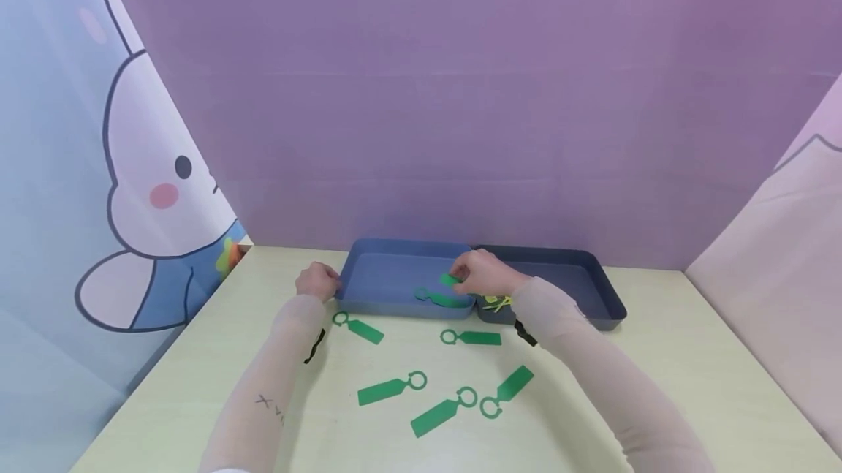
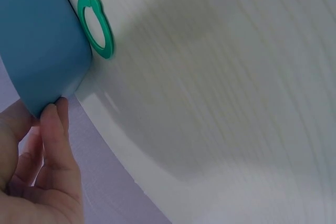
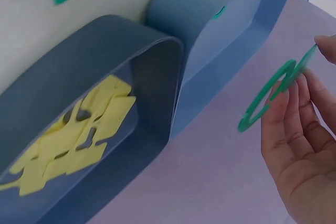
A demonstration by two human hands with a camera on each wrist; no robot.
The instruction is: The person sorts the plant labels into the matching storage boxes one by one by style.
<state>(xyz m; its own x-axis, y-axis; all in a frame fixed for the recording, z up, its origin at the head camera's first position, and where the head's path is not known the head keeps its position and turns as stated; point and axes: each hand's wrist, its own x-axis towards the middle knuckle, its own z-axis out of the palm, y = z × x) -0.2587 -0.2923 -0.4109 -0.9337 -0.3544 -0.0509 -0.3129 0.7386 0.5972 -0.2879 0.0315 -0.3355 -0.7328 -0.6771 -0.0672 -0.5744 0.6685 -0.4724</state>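
My left hand [image 1: 319, 281] pinches the rim at the left side of the blue tray [image 1: 378, 277]; in the left wrist view, thumb and fingers meet at the tray's corner. Over the tray's right part, my right hand [image 1: 483, 273] holds a green ring-ended plastic tag [image 3: 300, 71] between thumb and fingers. Its ring sticks out past the fingertips in the right wrist view. Another green tag [image 1: 447, 300] lies inside the blue tray near its front wall. Several more green tags, such as one nearby [image 1: 479, 338], are spread on the table in front.
A dark grey tray [image 1: 579, 283] stands against the blue tray's right side. Several yellow tags [image 3: 113, 116] are piled in it, partly hidden by the right arm in the head view. Behind the trays hangs a purple cloth [image 1: 460, 129]; the pale table [image 1: 368, 444] carries everything.
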